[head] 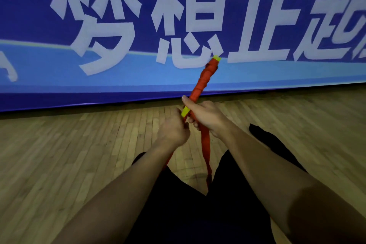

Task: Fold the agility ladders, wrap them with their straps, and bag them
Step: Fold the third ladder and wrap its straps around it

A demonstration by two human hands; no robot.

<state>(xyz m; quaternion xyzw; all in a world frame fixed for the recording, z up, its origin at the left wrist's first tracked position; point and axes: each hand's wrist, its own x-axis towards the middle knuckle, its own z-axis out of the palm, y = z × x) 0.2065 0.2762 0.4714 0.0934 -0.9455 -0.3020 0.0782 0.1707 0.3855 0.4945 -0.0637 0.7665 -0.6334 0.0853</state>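
Large white Chinese characters run across the blue banner [138, 85] along the wall: 梦想正, then a fourth character cut off at the banner's right edge, perhaps 起. Nothing else carries readable writing.

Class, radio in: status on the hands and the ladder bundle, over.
Left hand grips bundle's near end. Right hand holds bundle, tilted up, mostly wrapped in red strap. Loose strap tail hangs between legs. No bag in view.

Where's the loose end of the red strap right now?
In the head view the loose red strap hangs from under the right hand, just right of centre, down between the person's knees toward the wooden floor.
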